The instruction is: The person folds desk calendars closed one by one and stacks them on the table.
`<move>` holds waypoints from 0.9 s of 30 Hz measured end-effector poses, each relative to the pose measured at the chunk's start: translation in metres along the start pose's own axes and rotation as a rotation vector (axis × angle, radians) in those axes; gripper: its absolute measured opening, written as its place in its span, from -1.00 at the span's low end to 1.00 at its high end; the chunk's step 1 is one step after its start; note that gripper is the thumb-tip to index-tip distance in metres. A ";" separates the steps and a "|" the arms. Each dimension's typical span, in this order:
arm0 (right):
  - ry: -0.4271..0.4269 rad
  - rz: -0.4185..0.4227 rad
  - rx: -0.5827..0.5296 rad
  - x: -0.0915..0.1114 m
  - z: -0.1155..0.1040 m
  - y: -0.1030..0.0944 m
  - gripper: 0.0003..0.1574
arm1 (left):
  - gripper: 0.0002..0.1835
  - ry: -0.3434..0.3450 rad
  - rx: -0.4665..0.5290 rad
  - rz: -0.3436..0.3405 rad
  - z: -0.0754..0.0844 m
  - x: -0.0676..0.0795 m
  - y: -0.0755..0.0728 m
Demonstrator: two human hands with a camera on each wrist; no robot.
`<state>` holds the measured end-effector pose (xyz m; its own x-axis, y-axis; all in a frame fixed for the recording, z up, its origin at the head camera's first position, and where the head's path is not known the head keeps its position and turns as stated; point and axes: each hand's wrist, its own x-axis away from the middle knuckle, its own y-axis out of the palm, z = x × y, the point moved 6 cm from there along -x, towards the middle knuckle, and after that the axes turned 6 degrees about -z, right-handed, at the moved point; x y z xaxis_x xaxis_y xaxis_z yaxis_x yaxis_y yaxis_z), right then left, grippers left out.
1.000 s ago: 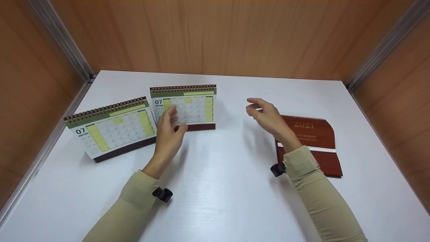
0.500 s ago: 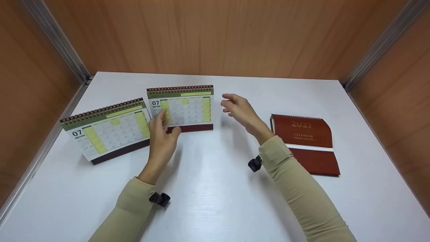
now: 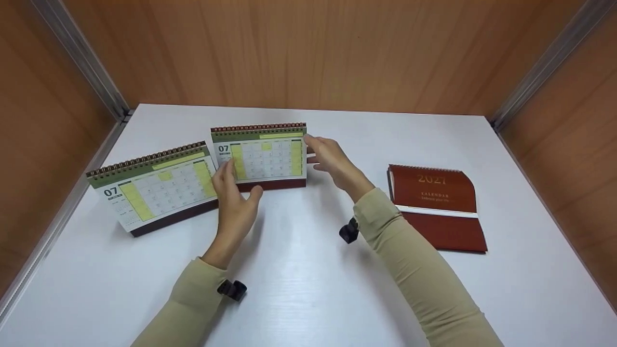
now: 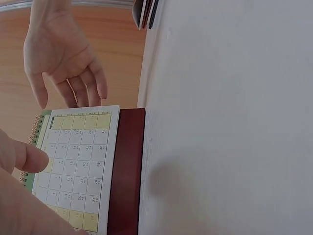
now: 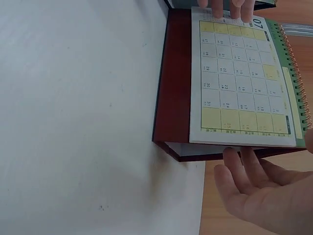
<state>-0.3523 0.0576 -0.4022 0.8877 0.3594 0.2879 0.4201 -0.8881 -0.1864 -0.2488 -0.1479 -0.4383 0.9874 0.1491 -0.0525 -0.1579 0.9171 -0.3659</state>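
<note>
Two desk calendars with dark red bases stand side by side, both showing month 07. My left hand (image 3: 234, 205) is in front of the gap between the left calendar (image 3: 159, 188) and the back calendar (image 3: 267, 156), its fingers fairly straight and its thumb apart. Whether its fingertips touch the back calendar's left side, I cannot tell. My right hand (image 3: 335, 164) is at that calendar's right edge with fingers extended. In the right wrist view, the fingers (image 5: 239, 169) reach to the open side of the tent-shaped stand. Neither hand grips anything.
A closed red 2027 calendar (image 3: 436, 193) with a white band lies flat on the right of the white table (image 3: 299, 289). Wooden panels (image 3: 308, 53) enclose the table at the back and both sides.
My right hand has moved left from beside the red calendar to the back calendar's right edge. My left hand has shifted slightly left and down. The calendars stand where they stood.
</note>
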 end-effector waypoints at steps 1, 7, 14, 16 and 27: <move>0.006 -0.009 -0.002 0.000 0.000 0.001 -0.24 | -0.06 0.001 -0.004 0.000 0.000 0.000 0.001; 0.044 -0.025 0.002 -0.002 -0.004 0.007 -0.12 | 0.00 0.012 -0.013 0.007 0.000 0.000 0.002; 0.068 -0.042 0.003 -0.002 -0.010 0.012 0.00 | 0.06 0.010 -0.023 0.010 -0.002 0.000 0.001; 0.081 -0.047 0.011 -0.002 -0.010 0.012 0.00 | 0.06 0.007 -0.023 0.005 -0.002 0.000 0.001; 0.071 -0.057 0.058 -0.006 -0.012 0.005 -0.06 | 0.09 -0.029 0.019 -0.001 -0.001 -0.002 0.001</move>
<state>-0.3579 0.0476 -0.3941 0.8470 0.3862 0.3654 0.4819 -0.8479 -0.2209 -0.2508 -0.1479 -0.4399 0.9871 0.1581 -0.0254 -0.1570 0.9242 -0.3483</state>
